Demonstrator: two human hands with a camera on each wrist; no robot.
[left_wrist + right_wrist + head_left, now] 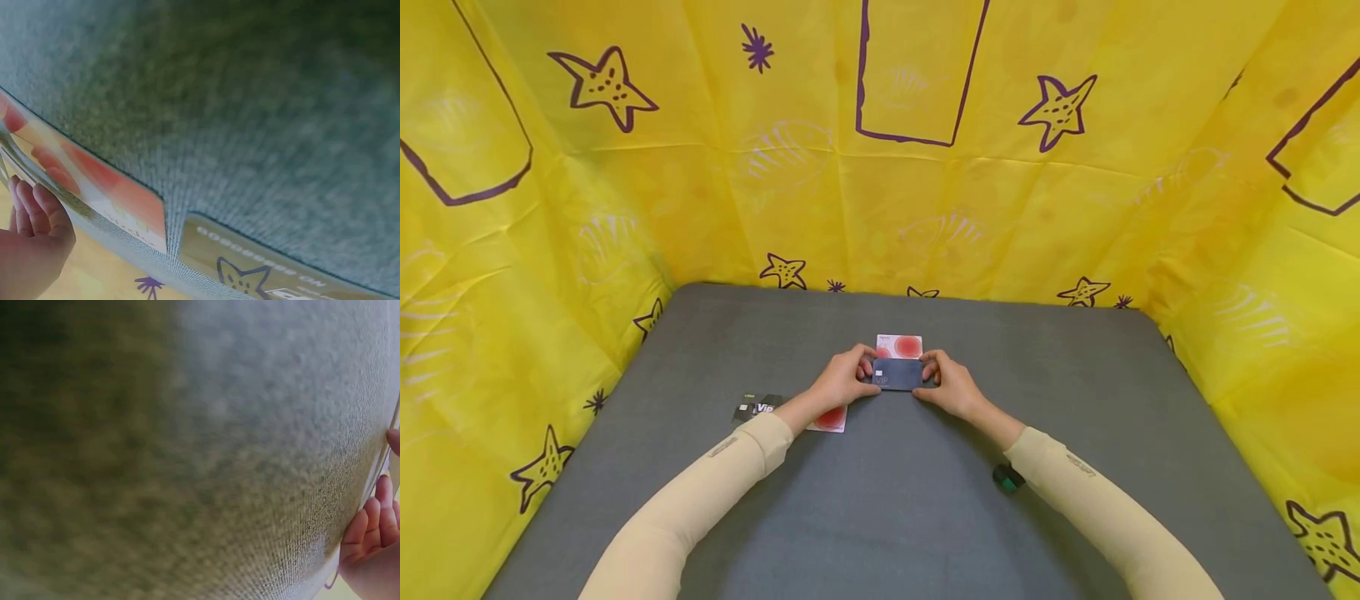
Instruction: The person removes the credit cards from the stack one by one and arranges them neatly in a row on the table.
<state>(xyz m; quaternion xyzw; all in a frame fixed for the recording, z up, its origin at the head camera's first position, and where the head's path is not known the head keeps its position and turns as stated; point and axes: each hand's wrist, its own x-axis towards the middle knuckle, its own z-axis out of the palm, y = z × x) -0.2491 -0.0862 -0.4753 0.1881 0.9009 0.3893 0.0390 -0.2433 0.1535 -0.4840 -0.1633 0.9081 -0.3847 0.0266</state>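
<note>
A dark blue-grey VIP card [898,375] is held by both hands near the middle of the table. My left hand [842,377] pinches its left end between thumb and fingers, and my right hand [955,386] does the same at the right end. Just behind it shows the upper part of a white card with red circles [900,346]; its lower part is hidden. In the left wrist view, my left hand [34,237] appears at the lower left. The right wrist view catches my right hand [375,550] at the right edge.
By the left forearm lie a black Vip card [756,407] and another red-and-white card [830,420], partly covered by the arm. A small black-and-green object [1007,478] sits beside the right sleeve. Yellow patterned cloth [880,217] surrounds the grey table [910,517].
</note>
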